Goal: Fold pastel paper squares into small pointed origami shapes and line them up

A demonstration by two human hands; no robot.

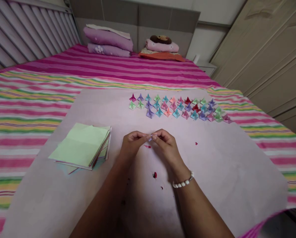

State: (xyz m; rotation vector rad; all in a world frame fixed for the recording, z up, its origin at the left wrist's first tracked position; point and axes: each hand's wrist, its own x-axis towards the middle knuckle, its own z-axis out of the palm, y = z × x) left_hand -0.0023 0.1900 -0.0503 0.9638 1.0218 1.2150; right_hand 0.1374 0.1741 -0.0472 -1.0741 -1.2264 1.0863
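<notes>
My left hand (131, 142) and my right hand (166, 144) meet fingertip to fingertip over a pale pink sheet (212, 172) spread on the bed. Both pinch a tiny pale piece of paper (149, 137) between them; its shape is too small to make out. A white bead bracelet (183, 182) circles my right wrist. Beyond the hands lie several small folded paper shapes (177, 107) in three rows, in pink, purple, teal, green and red. A stack of square papers (82, 146), light green on top, lies left of my left hand.
Small red scraps (154, 175) dot the sheet near my wrists. The bed has a striped pink, green and yellow cover (26, 109). Purple pillows (108, 41) and a soft toy (161, 44) rest at the headboard. Wardrobe doors (269, 56) stand at the right.
</notes>
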